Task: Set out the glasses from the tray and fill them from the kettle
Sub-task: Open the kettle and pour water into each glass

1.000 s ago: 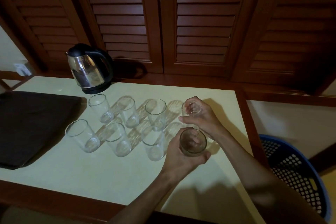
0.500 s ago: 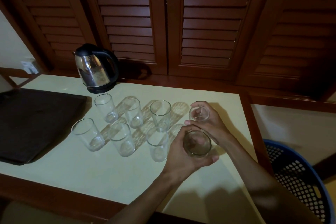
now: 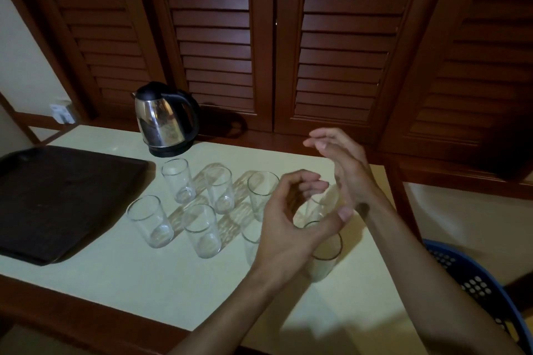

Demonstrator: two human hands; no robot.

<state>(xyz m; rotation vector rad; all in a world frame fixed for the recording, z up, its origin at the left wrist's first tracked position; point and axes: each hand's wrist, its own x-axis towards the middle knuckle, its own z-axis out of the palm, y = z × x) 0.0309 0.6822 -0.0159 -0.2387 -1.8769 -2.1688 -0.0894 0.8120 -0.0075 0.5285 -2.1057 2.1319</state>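
Neither grip holds anything: the left hand [image 3: 288, 219] hangs with fingers loosely curled and empty just above the nearest glass [image 3: 326, 256], and the right hand [image 3: 343, 170] is lifted beyond it, fingers spread and relaxed. Under the two hands stand the last two glasses, the farther one [image 3: 323, 204] partly hidden. To the left of the hands six more glasses run in two rows on the pale counter [image 3: 138, 274], all upright and apparently empty. Farther left lies the dark tray [image 3: 57, 196], bare; beyond the rows stands the steel kettle [image 3: 164, 121], its black handle facing right. Setting out looks done, filling not begun. The kettle is likely heavy if full and best taken by the handle. The glasses are thin, smooth and fragile, crowded enough to tip if knocked.
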